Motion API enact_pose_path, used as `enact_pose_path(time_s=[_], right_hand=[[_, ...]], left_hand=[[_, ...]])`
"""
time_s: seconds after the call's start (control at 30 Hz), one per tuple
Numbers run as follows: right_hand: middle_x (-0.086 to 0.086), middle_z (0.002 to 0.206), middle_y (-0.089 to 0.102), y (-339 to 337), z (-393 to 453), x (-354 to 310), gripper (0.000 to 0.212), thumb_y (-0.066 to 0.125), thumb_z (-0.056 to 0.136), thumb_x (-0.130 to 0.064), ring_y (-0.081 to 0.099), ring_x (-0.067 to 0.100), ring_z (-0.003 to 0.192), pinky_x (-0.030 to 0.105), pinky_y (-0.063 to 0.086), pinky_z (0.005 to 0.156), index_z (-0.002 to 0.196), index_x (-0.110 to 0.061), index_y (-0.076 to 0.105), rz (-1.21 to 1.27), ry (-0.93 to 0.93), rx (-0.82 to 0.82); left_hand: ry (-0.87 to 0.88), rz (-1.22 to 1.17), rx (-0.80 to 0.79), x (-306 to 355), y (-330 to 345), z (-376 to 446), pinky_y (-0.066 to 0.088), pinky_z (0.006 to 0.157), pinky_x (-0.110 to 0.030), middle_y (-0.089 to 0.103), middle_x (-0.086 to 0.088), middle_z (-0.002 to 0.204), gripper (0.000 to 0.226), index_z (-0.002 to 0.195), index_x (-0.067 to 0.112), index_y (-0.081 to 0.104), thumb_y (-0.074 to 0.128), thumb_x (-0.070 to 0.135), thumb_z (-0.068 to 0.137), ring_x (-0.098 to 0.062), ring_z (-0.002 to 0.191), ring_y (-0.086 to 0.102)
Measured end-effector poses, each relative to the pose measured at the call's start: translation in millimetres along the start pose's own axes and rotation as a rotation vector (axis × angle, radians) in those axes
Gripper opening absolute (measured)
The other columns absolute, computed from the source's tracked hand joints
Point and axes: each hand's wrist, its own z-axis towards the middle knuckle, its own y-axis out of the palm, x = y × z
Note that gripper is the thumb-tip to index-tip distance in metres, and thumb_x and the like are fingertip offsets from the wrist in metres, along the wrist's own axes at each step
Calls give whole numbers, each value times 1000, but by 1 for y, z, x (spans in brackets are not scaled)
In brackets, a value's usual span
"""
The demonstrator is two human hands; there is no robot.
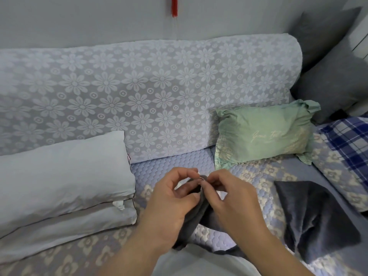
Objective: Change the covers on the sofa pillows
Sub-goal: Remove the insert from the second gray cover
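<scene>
I have both hands over the sofa seat (171,164), working a dark grey cover (201,208). My left hand (171,208) clamps its bunched edge in a curled grip; my right hand (233,198) pinches the small metal zipper pull (201,177). A bare white pillow (59,176) lies to the left, a green pillow (262,134) behind.
</scene>
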Motion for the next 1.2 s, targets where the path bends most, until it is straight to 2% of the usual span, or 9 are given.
enact_pose_path(time_s=[0.17, 0.37, 0.5, 0.6, 0.7, 0.8, 0.87, 1.03, 1.2], right_hand=[[-18, 72, 70, -6, 2, -7, 12, 77, 86, -31, 68, 1, 73, 21, 52, 65, 80, -27, 67, 132, 117, -59], [-15, 73, 70, -5, -3, -11, 14, 75, 87, -27, 66, 1, 65, 17, 51, 58, 80, -24, 63, 165, 243, -47], [-1, 74, 74, -6, -6, -10, 12, 69, 93, -15, 73, 14, 74, 37, 60, 74, 81, -16, 69, 392, 320, -52], [13, 76, 73, -1, -8, -6, 14, 67, 93, -14, 72, 37, 81, 57, 57, 81, 79, -12, 69, 522, 410, -57], [13, 78, 74, 3, -12, -3, 16, 65, 93, -17, 72, 35, 81, 56, 57, 82, 78, -16, 69, 559, 453, -44], [-3, 71, 71, 8, -23, -6, 19, 63, 93, -16, 68, 12, 68, 33, 57, 69, 75, -21, 66, 357, 325, -38], [-9, 69, 68, 12, -31, -6, 17, 64, 91, -18, 65, 8, 66, 32, 54, 64, 75, -25, 63, 233, 255, -37], [-6, 68, 61, 22, -45, 8, 15, 58, 90, -28, 58, 10, 66, 37, 48, 63, 76, -25, 53, -16, 182, -72], [-4, 75, 54, 44, -66, 22, 21, 47, 90, -38, 51, 19, 74, 34, 34, 64, 76, -22, 47, -147, 205, -329]], left_hand=[[105, 112, 83, -11, 1, -8, 56, 96, -33, 71, 9, 121, 54, 86, 19, 70, 52, -31, 83, -19, 113, 70], [208, 221, 37, -18, 13, -16, 54, 94, -22, 69, 16, 119, 51, 111, 7, 60, 48, -35, 82, -13, 115, 68], [278, 271, 54, -23, 10, -15, 54, 92, -20, 71, 13, 114, 50, 109, 11, 63, 56, -30, 82, -16, 110, 70], [548, 703, 93, -31, 4, -14, 49, 94, -15, 59, 14, 121, 52, 109, 22, 67, 72, -17, 75, -10, 116, 62], [635, 985, 105, -39, -2, -17, 46, 91, -10, 45, 12, 126, 55, 115, 30, 60, 77, -3, 75, 0, 115, 54], [537, 1193, 100, -39, -6, -20, 56, 80, -35, 47, 12, 125, 45, 129, 35, 48, 63, 33, 87, -12, 102, 60], [372, 1287, 1, -35, -10, -20, 54, 82, -39, 56, 13, 122, 47, 134, 40, 47, 43, 50, 88, -14, 104, 61], [218, 1525, 1, -24, -16, -26, 44, 81, -32, 56, 8, 95, 17, 113, 33, 61, 55, 38, 98, -19, 101, 59], [50, 1735, -93, -40, -18, -49, 46, 80, -37, 63, 2, 104, 25, 104, 25, 60, 44, 41, 95, -23, 102, 63]])
